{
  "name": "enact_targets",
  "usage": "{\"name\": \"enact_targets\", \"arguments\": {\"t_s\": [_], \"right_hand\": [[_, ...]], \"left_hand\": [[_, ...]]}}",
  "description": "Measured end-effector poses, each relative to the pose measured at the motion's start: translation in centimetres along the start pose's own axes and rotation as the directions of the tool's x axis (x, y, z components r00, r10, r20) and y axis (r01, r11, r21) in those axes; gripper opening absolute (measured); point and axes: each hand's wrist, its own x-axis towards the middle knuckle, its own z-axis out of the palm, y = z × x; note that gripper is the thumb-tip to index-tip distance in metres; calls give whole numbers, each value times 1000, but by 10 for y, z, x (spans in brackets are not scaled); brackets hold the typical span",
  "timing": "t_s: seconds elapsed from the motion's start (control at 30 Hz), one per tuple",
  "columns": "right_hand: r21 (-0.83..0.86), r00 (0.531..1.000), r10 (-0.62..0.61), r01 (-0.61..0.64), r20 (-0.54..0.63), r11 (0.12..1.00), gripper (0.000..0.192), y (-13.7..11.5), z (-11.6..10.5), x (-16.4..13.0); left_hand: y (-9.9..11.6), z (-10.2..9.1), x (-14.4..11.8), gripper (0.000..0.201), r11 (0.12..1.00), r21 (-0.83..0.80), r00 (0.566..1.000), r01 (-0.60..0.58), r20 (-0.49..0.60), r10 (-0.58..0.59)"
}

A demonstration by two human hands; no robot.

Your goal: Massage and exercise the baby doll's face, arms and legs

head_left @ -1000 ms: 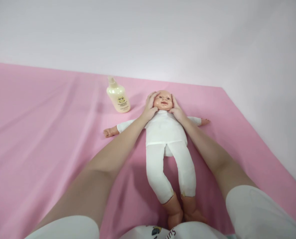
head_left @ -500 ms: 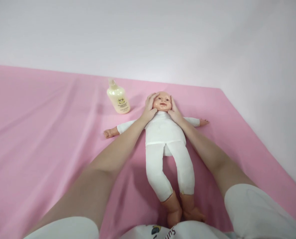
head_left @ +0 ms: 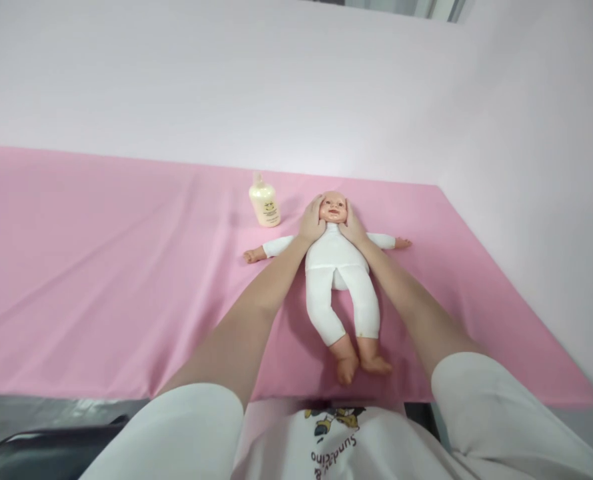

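A baby doll [head_left: 337, 267] in a white suit lies on its back on the pink sheet [head_left: 126, 267], arms spread, feet toward me. My left hand [head_left: 312, 221] cups the left side of the doll's head [head_left: 332, 206] as I see it. My right hand [head_left: 352, 227] rests against the other cheek. Both palms press on the face, fingers spread along the head. A cream lotion bottle [head_left: 264, 203] stands just left of the doll's head, close to my left hand.
The pink sheet ends at a near edge [head_left: 126, 395], with a grey surface and a dark object [head_left: 51, 447] below it on the left. White walls [head_left: 526, 167] close in behind and to the right of the sheet.
The view has pulled back and risen, so the doll and bottle look smaller and the sheet's near edge now shows. Both hands stay on the doll's cheeks.
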Motion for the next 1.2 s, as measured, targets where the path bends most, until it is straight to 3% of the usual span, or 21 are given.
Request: {"name": "enact_targets", "arguments": {"t_s": [0.13, 0.27, 0.4, 0.5, 0.6, 0.67, 0.73, 0.83, 0.93, 1.03, 1.07, 1.17, 1.2], "right_hand": [[-288, 998, 16, 2, 58, 958, 74, -7, -14, -16], [-613, 997, 24, 28, 77, 790, 58, -3, -31, -45], [-730, 994, -14, 90, 109, 678, 49, 10, -46, -71], [-786, 992, -60, 128, 115, 606, 52, 20, -50, -82], [-815, 992, -85, 129, 99, 564, 54, 28, -50, -88], [-830, 990, -117, 134, 84, 542, 55, 32, -48, -90], [-839, 987, -139, 142, 80, 526, 54, 35, -46, -91], [-848, 986, -154, 136, 65, 512, 53, 38, -45, -92], [-840, 981, -187, 142, 49, 523, 52, 42, -45, -90], [-813, 976, -211, 165, 54, 558, 50, 47, -44, -89], [-810, 975, -216, 166, 51, 562, 50, 48, -44, -88], [-807, 970, -240, 170, 37, 566, 48, 51, -44, -88], [-805, 967, -251, 175, 33, 567, 48, 52, -44, -87]], "left_hand": [[16, -21, -23, 73, 956, 222, 971, 192, 100, -218], [29, -61, -74, 63, 926, 366, 954, 89, 235, -185], [38, -111, -133, 64, 886, 452, 935, 106, 257, -243], [40, -156, -169, 71, 829, 520, 919, 207, 187, -347], [36, -211, -195, 74, 745, 530, 887, 406, -34, -460], [35, -253, -213, 73, 672, 491, 826, 554, -220, -519], [34, -297, -237, 73, 583, 434, 727, 687, -416, -546], [34, -352, -292, 76, 425, 314, 517, 849, -660, -545], [32, -382, -368, 74, 242, 163, 272, 956, -799, -536], [38, -387, -447, 78, -54, -105, -116, 993, -791, -601], [42, -384, -472, 79, -112, -165, -199, 980, -777, -597], [55, -369, -536, 79, -207, -253, -327, 945, -732, -598], [59, -363, -554, 81, -271, -303, -407, 913, -676, -614]]}}
